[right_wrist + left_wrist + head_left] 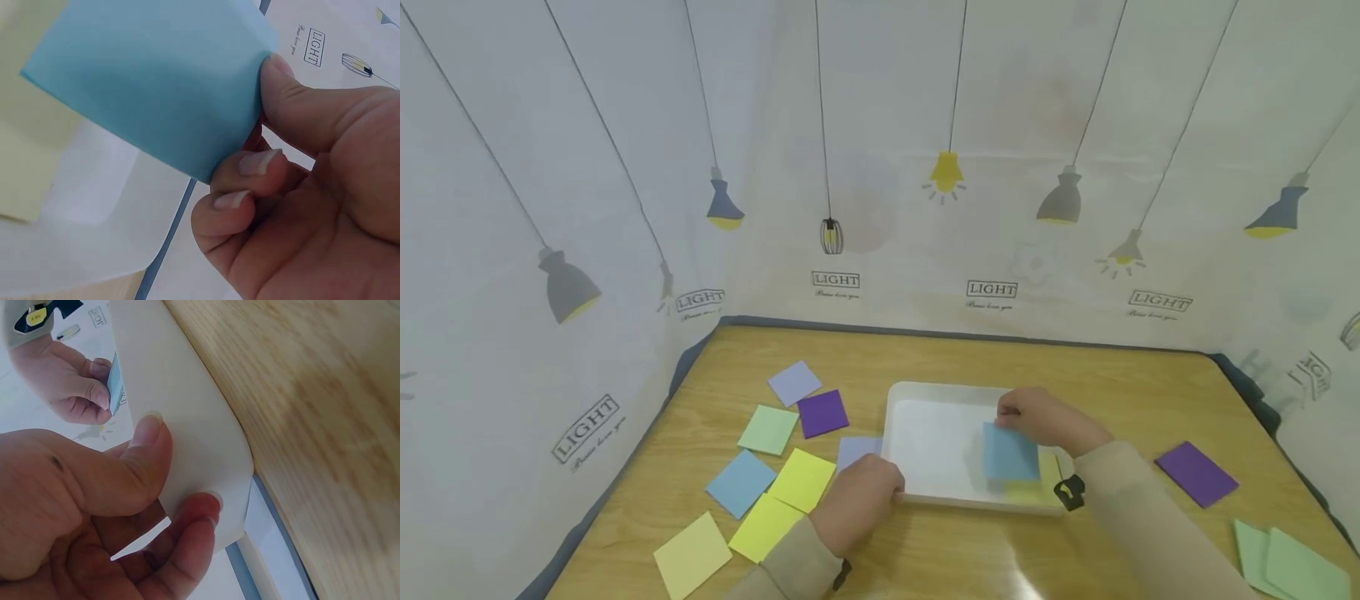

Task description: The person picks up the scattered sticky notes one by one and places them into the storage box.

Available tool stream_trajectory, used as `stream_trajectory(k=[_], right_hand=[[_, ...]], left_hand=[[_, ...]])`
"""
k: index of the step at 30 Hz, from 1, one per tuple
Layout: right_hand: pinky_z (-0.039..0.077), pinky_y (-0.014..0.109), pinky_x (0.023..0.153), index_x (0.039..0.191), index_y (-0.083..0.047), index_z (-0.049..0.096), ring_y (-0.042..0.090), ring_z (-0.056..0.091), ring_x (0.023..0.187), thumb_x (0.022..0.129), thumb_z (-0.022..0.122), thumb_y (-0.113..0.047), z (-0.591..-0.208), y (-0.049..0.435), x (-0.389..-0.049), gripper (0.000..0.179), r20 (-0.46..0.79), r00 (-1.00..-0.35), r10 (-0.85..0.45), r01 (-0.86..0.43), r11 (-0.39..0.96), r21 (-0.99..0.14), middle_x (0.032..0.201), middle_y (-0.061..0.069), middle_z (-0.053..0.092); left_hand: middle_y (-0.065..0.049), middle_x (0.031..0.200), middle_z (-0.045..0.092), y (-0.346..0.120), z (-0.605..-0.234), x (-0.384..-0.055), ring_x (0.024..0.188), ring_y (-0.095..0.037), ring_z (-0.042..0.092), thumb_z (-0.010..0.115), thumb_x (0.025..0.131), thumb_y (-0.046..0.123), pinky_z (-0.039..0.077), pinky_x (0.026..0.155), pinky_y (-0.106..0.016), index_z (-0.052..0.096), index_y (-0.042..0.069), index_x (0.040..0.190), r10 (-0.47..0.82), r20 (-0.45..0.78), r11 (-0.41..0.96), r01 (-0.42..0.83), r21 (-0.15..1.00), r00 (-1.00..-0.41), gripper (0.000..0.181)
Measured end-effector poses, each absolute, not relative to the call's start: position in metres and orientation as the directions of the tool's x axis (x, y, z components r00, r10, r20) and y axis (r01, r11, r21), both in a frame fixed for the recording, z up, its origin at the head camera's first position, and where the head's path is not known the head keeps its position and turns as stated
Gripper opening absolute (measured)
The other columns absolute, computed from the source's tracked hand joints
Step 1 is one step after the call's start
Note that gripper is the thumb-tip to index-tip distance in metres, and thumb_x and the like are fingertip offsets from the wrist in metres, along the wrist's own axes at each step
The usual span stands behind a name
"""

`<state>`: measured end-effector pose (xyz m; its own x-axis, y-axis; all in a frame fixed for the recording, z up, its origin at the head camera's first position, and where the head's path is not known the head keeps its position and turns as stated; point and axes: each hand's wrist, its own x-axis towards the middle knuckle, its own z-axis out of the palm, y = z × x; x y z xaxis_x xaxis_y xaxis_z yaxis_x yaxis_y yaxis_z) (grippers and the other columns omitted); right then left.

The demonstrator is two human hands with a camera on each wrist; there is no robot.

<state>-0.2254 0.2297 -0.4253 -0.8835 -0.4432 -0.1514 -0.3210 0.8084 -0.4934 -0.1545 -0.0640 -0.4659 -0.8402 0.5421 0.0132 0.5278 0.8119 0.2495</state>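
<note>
A shallow white tray [931,446] stands on the wooden table. My left hand [859,502] grips its near left corner, and the left wrist view shows the thumb and fingertips at the tray's wall [187,406]. My right hand [1051,418] pinches a blue sticky note [1009,454] by its edge, over the right part of the tray. In the right wrist view the note [156,81] hangs between thumb and curled fingers. Beneath it in the tray lies a pale yellow sticky note [37,125], partly covered by the blue one in the head view.
Left of the tray lie several sticky notes: lilac [794,383], purple [823,413], green [767,429], blue [741,483], bright yellow [802,480] and pale yellow [692,555]. A purple note [1197,473] and overlapping green notes [1306,567] lie at right. A lamp-printed cloth [887,167] surrounds the table.
</note>
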Motion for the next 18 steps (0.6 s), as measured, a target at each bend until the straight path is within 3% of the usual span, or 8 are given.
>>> stream_trajectory(k=[18], right_hand=[[0.041, 0.028, 0.065, 0.081, -0.012, 0.064, 0.012, 0.047, 0.071, 0.099, 0.063, -0.015, -0.436, 0.205, -0.233, 0.019, -0.198, -0.869, -0.453, -0.313, 0.814, -0.489, 0.075, -0.003, 0.055]], left_hand=[[0.005, 0.068, 0.065, -0.064, -0.465, -0.152, 0.062, -0.005, 0.046, 0.075, 0.083, 0.008, 0.046, 0.062, -0.02, 0.075, 0.012, 0.073, 0.552, 0.039, 0.803, 0.543, 0.246, -0.833, 0.011]])
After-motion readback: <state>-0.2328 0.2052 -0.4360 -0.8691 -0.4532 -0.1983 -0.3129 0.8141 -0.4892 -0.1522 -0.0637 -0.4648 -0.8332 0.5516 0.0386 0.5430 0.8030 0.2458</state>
